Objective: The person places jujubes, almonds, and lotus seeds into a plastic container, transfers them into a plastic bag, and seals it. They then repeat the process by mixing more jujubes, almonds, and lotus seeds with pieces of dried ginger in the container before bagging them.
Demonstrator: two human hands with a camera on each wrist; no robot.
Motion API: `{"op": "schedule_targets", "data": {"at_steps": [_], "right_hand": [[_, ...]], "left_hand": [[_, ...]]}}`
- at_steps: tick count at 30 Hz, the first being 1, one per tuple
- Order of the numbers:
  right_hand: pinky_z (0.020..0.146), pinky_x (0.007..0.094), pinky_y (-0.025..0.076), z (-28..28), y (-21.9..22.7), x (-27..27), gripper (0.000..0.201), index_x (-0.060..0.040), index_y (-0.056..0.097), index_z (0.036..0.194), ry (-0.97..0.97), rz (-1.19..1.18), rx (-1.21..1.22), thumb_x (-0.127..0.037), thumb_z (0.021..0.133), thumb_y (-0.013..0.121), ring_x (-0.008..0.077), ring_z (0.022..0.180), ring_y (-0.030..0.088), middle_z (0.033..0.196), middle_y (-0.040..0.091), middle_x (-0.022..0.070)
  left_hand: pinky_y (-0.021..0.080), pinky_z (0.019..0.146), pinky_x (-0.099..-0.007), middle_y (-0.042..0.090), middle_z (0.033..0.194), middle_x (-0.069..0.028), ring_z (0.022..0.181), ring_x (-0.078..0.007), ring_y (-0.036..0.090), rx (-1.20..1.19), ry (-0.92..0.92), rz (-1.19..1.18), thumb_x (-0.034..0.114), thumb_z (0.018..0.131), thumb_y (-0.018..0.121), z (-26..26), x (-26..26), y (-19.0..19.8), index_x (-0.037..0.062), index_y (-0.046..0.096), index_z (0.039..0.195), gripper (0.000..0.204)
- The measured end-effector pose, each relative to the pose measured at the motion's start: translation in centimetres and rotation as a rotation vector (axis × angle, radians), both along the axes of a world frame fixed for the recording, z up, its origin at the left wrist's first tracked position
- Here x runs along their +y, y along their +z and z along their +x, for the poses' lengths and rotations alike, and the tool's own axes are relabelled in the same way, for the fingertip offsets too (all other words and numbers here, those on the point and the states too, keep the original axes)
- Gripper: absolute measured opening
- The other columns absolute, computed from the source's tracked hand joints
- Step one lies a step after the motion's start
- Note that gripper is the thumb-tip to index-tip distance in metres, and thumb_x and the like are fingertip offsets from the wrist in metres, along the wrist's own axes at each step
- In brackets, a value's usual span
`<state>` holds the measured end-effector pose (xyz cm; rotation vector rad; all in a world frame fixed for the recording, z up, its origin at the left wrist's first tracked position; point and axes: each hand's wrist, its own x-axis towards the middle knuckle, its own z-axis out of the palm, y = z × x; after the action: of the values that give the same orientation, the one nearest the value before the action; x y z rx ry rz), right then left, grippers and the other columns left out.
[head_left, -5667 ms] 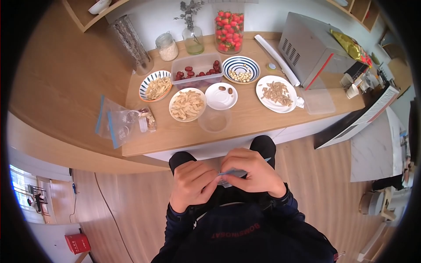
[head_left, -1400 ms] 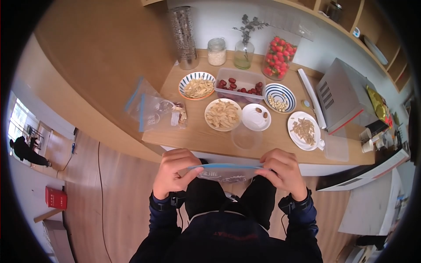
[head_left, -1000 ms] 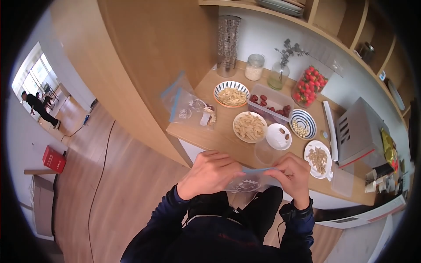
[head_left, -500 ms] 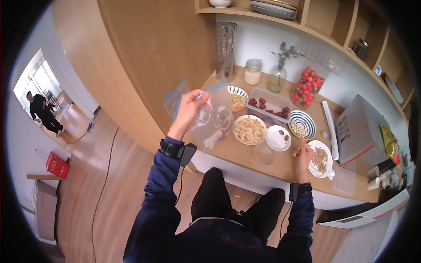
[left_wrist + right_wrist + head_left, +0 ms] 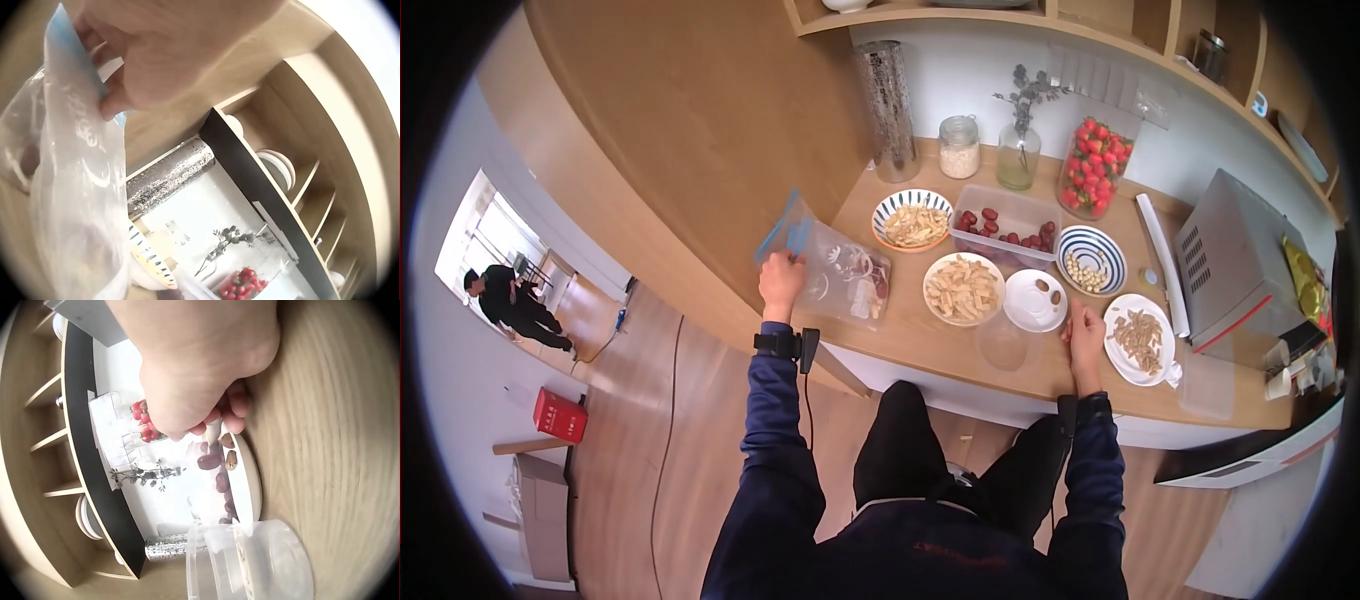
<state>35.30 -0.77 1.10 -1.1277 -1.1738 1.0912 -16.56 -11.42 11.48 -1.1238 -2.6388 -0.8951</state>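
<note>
At the left end of the wooden counter (image 5: 920,345), my left hand (image 5: 781,275) pinches the blue zip strip of a clear zip bag (image 5: 845,285). The bag lies there on other bags. In the left wrist view the thumb and fingers of that left hand (image 5: 156,56) grip the zip bag (image 5: 69,206) at its top edge. My right hand (image 5: 1084,328) rests on the counter, its curled fingertips at the rim of a small white plate (image 5: 1030,305) holding a few nuts. Seen from the right wrist, the right hand (image 5: 200,369) touches this small white plate (image 5: 247,481) and holds nothing.
A clear round tub (image 5: 1003,345) stands just left of my right hand. Behind it are snack plates (image 5: 962,288), a striped bowl (image 5: 1090,272), a date tub (image 5: 1005,225), a strawberry jar (image 5: 1097,170) and a toaster oven (image 5: 1240,270). A person (image 5: 510,300) stands far left.
Earlier both hands held the bag's zip in front of me. My left hand then lifted the bag alone and has lowered it onto the counter's left end; my right hand went to the small plate.
</note>
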Motion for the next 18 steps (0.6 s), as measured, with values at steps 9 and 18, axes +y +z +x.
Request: {"op": "schedule_targets", "data": {"at_steps": [9,18], "right_hand": [[0.043,0.0228,0.035,0.4,0.1,-0.2,0.046,-0.0069,0.054,0.066,0.02,-0.014,0.053,-0.032,0.103,0.063,0.0075,0.046,0.048,0.054,0.049,-0.0013],[0.045,0.022,0.036,0.2,0.6,-0.6,0.046,-0.0089,0.053,0.065,0.014,-0.031,0.039,-0.034,0.103,0.063,0.0064,0.047,0.046,0.055,0.048,-0.0028]], "left_hand": [[0.052,0.07,-0.0443,0.07,0.083,-0.022,0.082,-0.0437,0.067,0.167,-0.434,0.174,0.023,0.09,0.071,2.6,1.9,5.2,0.0021,0.072,0.095,0.022],[0.052,0.078,-0.0458,0.069,0.111,-0.0133,0.103,-0.0365,0.064,0.529,-0.296,0.124,0.007,0.085,0.068,-0.7,2.9,6.3,0.008,0.07,0.11,0.025]]}}
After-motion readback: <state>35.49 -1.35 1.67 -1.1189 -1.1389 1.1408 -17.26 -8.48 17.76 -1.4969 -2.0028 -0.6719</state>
